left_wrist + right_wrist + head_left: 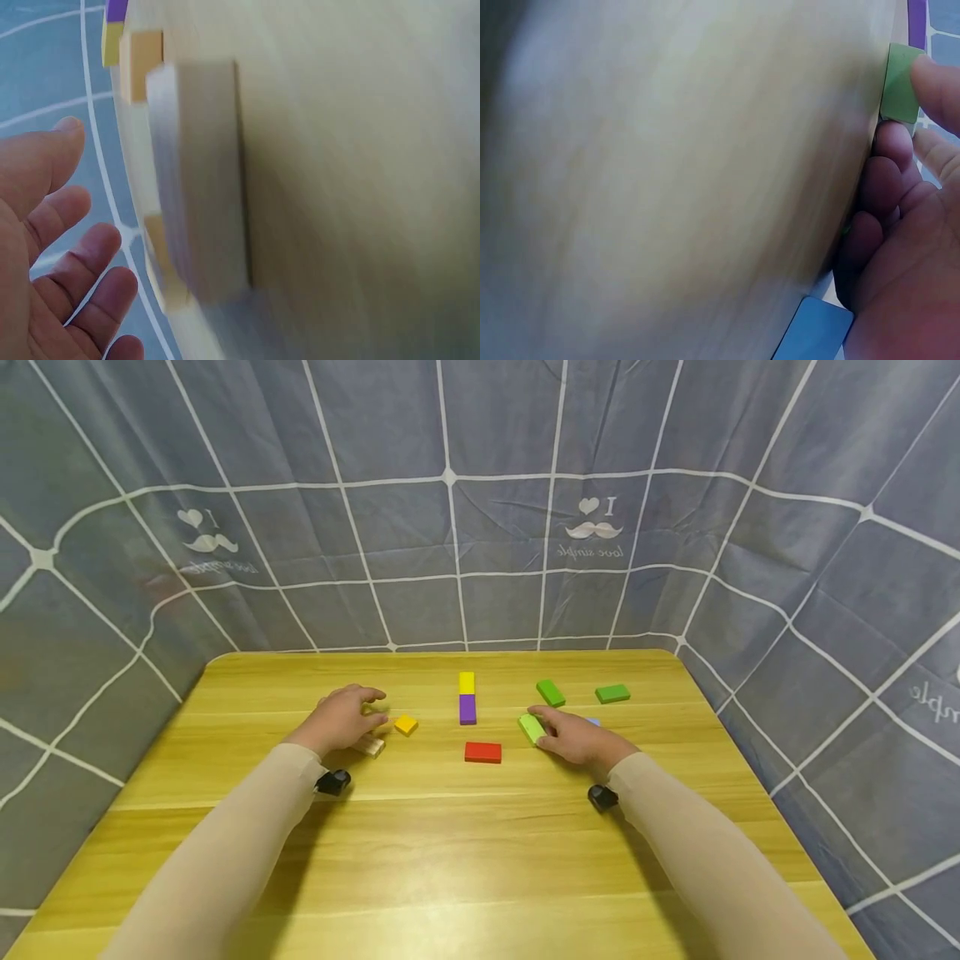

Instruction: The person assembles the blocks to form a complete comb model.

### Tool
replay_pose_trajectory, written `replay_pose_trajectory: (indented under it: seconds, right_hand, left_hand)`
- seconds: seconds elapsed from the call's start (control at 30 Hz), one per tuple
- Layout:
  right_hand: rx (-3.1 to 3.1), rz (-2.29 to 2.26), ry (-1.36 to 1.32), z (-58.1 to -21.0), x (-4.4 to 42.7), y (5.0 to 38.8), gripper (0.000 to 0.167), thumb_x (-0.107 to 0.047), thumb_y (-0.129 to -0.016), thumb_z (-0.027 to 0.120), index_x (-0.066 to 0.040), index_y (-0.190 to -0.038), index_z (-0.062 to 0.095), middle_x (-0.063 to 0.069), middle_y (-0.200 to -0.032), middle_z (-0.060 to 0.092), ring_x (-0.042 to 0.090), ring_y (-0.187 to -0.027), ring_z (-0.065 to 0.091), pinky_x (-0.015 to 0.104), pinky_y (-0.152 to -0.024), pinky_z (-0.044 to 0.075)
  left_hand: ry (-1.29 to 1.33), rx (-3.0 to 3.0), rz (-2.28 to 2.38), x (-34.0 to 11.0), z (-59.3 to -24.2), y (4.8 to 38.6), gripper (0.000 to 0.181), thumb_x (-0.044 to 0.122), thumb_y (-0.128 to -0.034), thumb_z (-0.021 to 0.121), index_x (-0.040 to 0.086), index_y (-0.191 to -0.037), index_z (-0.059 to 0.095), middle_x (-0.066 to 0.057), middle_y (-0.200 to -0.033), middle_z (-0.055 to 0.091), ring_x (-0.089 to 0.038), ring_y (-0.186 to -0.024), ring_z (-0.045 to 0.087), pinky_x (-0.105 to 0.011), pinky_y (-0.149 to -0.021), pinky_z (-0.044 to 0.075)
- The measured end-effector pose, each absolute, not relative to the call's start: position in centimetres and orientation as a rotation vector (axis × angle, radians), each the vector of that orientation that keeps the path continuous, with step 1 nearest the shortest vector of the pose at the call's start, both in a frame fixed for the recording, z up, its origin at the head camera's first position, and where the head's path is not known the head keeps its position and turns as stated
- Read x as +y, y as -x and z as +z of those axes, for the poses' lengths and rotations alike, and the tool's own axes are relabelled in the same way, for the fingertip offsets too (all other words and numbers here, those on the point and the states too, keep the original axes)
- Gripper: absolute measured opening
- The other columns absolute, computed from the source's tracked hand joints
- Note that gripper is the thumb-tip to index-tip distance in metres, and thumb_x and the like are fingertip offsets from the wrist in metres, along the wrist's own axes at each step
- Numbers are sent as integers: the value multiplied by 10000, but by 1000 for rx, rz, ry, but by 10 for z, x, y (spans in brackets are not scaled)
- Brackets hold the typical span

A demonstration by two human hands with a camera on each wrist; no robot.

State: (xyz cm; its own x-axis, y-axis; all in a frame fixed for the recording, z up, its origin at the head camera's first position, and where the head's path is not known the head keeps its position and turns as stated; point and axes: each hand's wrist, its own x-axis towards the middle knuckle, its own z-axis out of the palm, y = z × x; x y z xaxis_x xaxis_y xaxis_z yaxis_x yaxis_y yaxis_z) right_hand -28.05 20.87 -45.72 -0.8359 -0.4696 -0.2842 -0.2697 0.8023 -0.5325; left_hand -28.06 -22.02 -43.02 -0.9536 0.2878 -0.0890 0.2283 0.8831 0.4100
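My left hand [343,718] hovers with spread, relaxed fingers over a pale wooden block [369,745]; the left wrist view shows that block [206,180] apart from the fingers [82,274]. An orange block [406,725] lies just right of the left fingertips. On the right, my right hand [581,739] pinches a light green block [532,729] between thumb and fingers. In the right wrist view the thumb is against the green block [902,82], the other fingers curled. A blue block [814,334], mostly hidden in the head view, lies beside the right hand.
A yellow block [467,683] and a purple block [467,710] lie end to end in the middle of the wooden table [442,852]. Nearer is a red block [483,752]. Two darker green blocks [551,692] [612,694] lie at the back right. Grey curtains surround the table.
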Motion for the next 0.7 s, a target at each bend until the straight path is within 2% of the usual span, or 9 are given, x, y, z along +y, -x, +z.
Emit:
replay_pose_trajectory:
  seconds: [0.27, 0.47, 0.7]
  right_hand:
    - [2594, -669, 548, -458, 208, 282, 613, -276, -1103, 556, -192, -1657, 307, 51, -979, 531, 179, -774, 470, 339, -737, 391]
    - [2599, -653, 521, -458, 209, 281, 622, -301, -1101, 558, -219, -1661, 300, 55, -985, 536, 187, -784, 480, 349, -739, 390]
    - [2592, -646, 542, -457, 209, 282, 623, -315, -1108, 539, -214, -1668, 286, 60, -1012, 539, 195, -822, 499, 379, -782, 400]
  left_hand:
    - [-324, 2920, 603, -243, -433, 276, 584, 353, -1049, 642, 63, -1540, 516, -267, -1567, 482, -547, -1451, 402, -726, -1186, 304]
    - [-280, 2908, 628, -247, -431, 275, 618, 357, -1045, 646, 40, -1553, 491, -292, -1570, 451, -559, -1438, 401, -740, -1173, 295]
    - [-224, 2886, 652, -255, -438, 275, 705, 374, -1047, 643, 16, -1602, 396, -326, -1624, 357, -572, -1487, 327, -753, -1194, 258]
